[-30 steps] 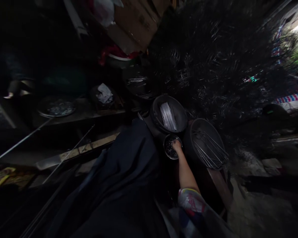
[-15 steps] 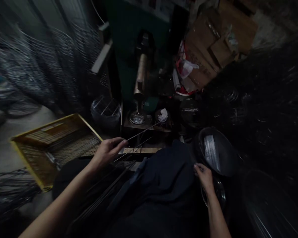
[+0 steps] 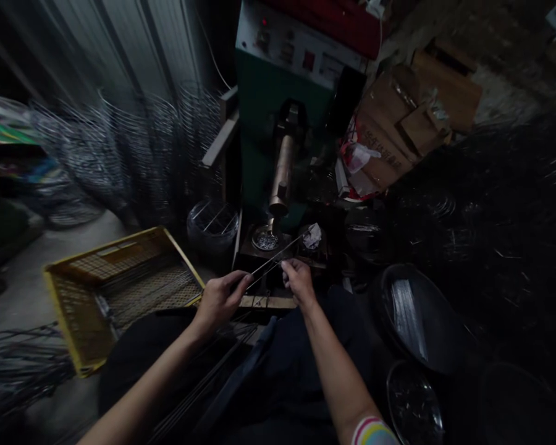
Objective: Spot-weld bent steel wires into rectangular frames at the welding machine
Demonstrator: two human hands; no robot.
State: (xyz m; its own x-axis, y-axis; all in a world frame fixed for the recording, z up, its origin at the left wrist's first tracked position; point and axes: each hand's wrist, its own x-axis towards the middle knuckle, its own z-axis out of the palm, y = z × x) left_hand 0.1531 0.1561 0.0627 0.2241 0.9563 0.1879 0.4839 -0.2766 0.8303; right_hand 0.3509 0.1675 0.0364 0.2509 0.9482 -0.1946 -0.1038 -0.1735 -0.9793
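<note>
My left hand (image 3: 221, 301) pinches a thin metal wire (image 3: 273, 255) between thumb and fingers. The wire slants up and right towards the machine's lower ledge. Closed at the fingertips, my right hand (image 3: 299, 281) is just right of my left, beside a second thin wire line below the first. Whatever its fingers pinch is too small and dark to make out. Beyond both hands, a copper-coloured cylindrical arm (image 3: 283, 170) points down from a green machine (image 3: 264, 83). Beneath the arm is a small round dish (image 3: 265, 240) of shiny bits, with a crumpled pale wad (image 3: 312, 236) to its right.
At the left, a yellow crate (image 3: 67, 318) holds many thin wires. Stacked wire rings (image 3: 139, 136) lean behind it. On the right are a dark round tub (image 3: 433, 309) with a bundle of metal strips and a smaller bowl (image 3: 416, 402). A cardboard box (image 3: 384, 136) sits behind.
My right hand has moved from beside the tub on the right to the wires next to my left hand. The view has tilted up, showing more of the machine.
</note>
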